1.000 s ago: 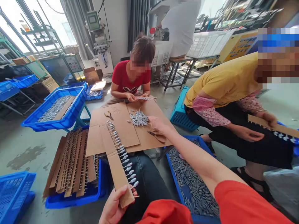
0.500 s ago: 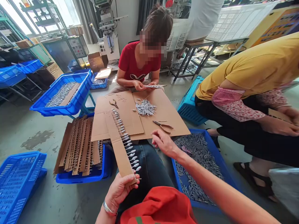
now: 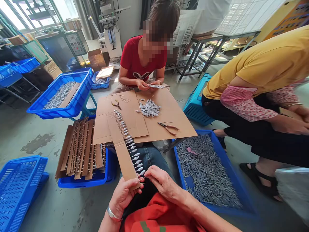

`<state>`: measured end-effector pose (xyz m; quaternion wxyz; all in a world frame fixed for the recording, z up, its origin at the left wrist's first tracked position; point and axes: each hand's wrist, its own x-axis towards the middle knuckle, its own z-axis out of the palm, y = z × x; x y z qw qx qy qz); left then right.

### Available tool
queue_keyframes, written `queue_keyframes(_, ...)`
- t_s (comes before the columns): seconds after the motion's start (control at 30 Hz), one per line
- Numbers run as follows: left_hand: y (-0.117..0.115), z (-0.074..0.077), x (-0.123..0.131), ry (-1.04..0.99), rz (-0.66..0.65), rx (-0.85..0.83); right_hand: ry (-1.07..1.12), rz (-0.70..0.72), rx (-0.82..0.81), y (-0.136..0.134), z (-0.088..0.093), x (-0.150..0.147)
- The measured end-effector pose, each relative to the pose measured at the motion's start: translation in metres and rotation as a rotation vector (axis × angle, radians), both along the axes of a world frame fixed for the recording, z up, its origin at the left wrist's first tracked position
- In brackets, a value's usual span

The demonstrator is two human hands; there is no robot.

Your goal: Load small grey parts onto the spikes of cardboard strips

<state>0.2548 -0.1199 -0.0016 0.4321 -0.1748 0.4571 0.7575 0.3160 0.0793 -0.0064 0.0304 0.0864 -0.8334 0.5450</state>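
My left hand [image 3: 124,195] is closed on the near end of a long cardboard strip [image 3: 122,153], thumb on top. Along the strip's right edge runs a row of small grey spindle-shaped pieces [image 3: 133,150] on thin wires. A bare wire end sticks out by my left fingers. My right hand [image 3: 165,184] is beside the strip's near end, its thumb and fingertips pinched together close to the last grey piece. Whatever it pinches is too small to make out. The strip's far end rests on a cardboard-covered table [image 3: 102,129].
On the table lie a pile of grey pieces [image 3: 151,108] and two pliers, [image 3: 168,129] right and left. A blue crate [image 3: 177,158] of grey pieces stands at right. Stacked strips [image 3: 78,148] fill another at left. Two co-workers [image 3: 142,61] sit close by.
My right hand has come back from near the table edge, down and left to the strip's near end, and its fingers are pinched there. My left hand keeps holding the strip.
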Motion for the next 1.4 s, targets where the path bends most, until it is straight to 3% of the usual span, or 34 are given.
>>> queue_keyframes(0.73,0.0002,0.0027,0.0001,-0.014,-0.005,-0.019,-0.035,0.036,0.011,-0.0044,0.0008,0.0009)
queue_keyframes(1.07,0.0044,0.0056,0.0020,0.043,0.011,-0.069,-0.057,-0.070,-0.051,-0.0068,-0.0041,0.0005)
queue_keyframes(1.2,0.0057,0.0043,0.0045,0.083,0.012,-0.103,-0.126,-0.065,-0.043,-0.0053,-0.0042,0.0011)
queue_keyframes(1.4,0.0075,0.0031,0.0074,0.123,0.057,-0.171,-0.043,-0.061,-0.062,-0.0088,-0.0062,-0.0028)
